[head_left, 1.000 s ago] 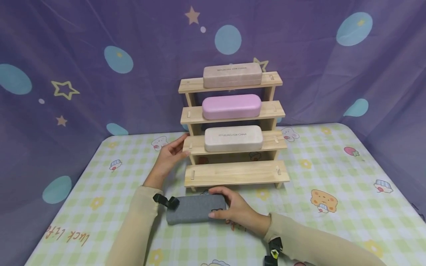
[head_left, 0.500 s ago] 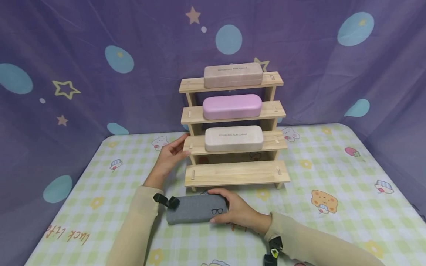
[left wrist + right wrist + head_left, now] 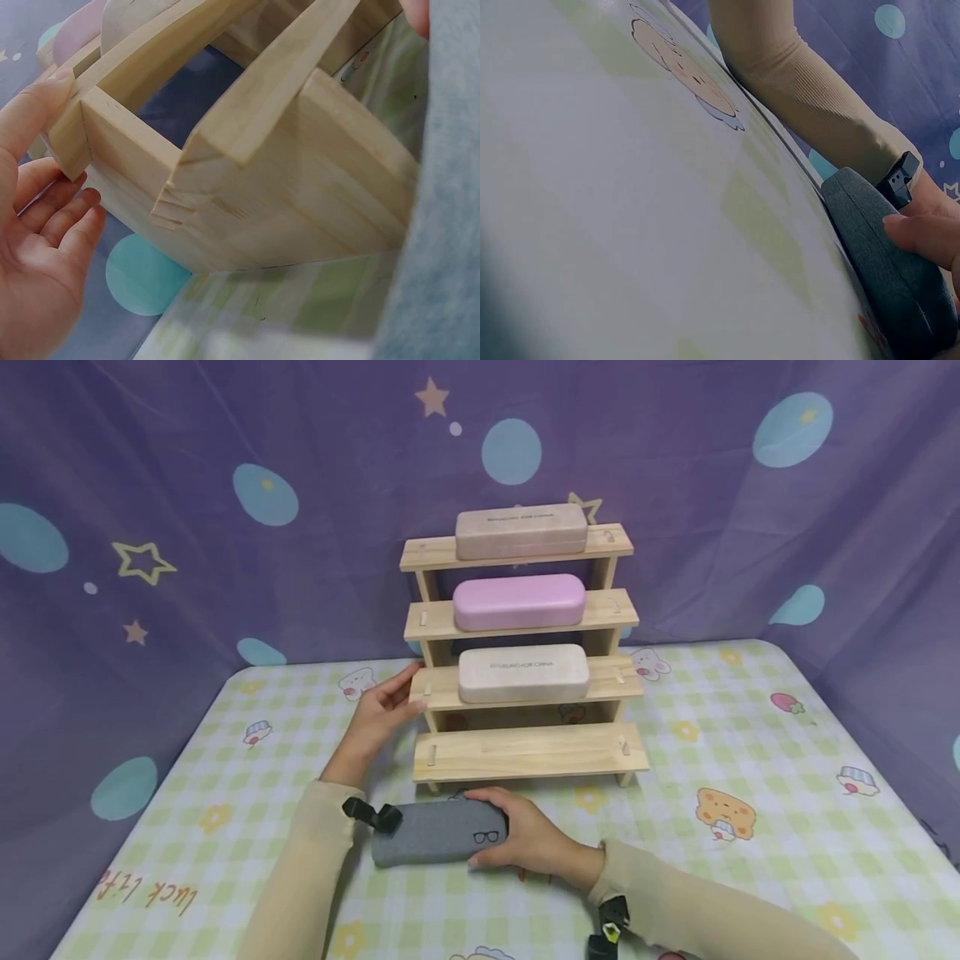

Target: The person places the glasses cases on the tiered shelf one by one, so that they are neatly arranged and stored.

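In the head view a grey glasses case (image 3: 435,833) with a printed glasses outline lies on the tablecloth, in front of a four-tier wooden display stand (image 3: 525,752). My right hand (image 3: 532,833) holds the case's right end, thumb along the front edge and fingers at the back. The right wrist view shows that thumb (image 3: 922,232) against the side of the case (image 3: 877,255). My left hand (image 3: 375,718) grips the stand's left side at the second tier from the bottom. In the left wrist view its thumb (image 3: 37,109) presses the board's end, with fingers below.
A white glasses case (image 3: 523,675), a pink one (image 3: 519,602) and a beige one (image 3: 521,532) rest on the stand's upper tiers. The lowest tier is bare wood. Behind the checked tablecloth (image 3: 750,893) hangs a purple curtain (image 3: 337,568).
My right thumb has slid from the top of the grey glasses case to its front edge, uncovering the printed glasses outline. The left hand keeps its hold, and the case stays in place.
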Available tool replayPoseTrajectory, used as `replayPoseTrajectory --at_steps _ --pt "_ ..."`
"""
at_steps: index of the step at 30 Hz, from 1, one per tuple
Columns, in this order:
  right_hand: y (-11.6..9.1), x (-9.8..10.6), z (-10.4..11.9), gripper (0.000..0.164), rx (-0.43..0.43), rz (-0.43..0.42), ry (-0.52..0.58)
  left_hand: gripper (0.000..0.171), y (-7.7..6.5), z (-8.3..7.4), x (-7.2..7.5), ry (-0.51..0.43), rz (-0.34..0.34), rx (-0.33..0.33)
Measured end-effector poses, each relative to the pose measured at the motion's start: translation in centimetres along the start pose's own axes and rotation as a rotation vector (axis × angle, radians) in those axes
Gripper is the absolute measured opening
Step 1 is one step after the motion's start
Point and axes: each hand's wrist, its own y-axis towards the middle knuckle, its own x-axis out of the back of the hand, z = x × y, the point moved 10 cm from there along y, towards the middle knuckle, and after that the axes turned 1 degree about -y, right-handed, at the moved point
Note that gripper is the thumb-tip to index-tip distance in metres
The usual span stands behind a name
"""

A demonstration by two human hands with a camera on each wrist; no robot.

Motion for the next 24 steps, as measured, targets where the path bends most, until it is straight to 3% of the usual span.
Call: replayPoseTrajectory --at_steps 16,24 --pt "0.1 0.4 0.8 0.073 0.009 -0.026 -0.161 0.060 -0.1 0.0 0.1 -0.010 0.008 0.003" --pt "-0.4 1.4 0.6 0.072 -0.020 0.009 -0.159 0.060 -0.1 0.0 0.0 -0.025 0.004 0.006"
